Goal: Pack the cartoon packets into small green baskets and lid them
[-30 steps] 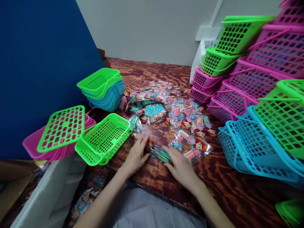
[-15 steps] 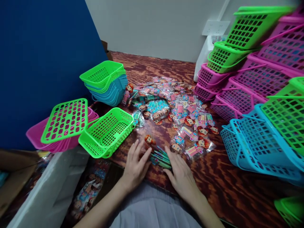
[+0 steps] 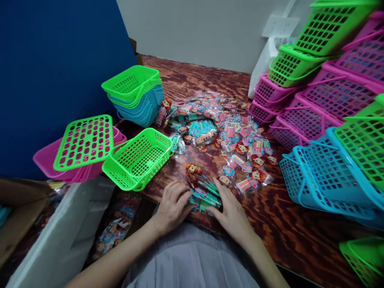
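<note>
A small stack of cartoon-head toy packets (image 3: 202, 191) lies at the near edge of the wooden table (image 3: 282, 236). My left hand (image 3: 172, 206) curls against the stack's left side. My right hand (image 3: 231, 214) presses its right side, fingertips on the packets, so both hands hold the bundle between them. Just left of the hands an open green basket (image 3: 138, 159) stands tilted. A large heap of the same wrapped packets (image 3: 223, 134) spreads over the middle of the table beyond the hands.
Stacked green and blue baskets (image 3: 136, 98) stand at the back left, with pink and green lids (image 3: 81, 150) left of them. Pink, green and blue baskets (image 3: 327, 132) pile up on the right. A blue panel (image 3: 54, 72) walls the left. More packets (image 3: 114, 230) lie below the table.
Both hands have drawn the packet stack toward the table's near edge and closed in on it from flat, spread fingers to a squeeze. The view has tilted slightly.
</note>
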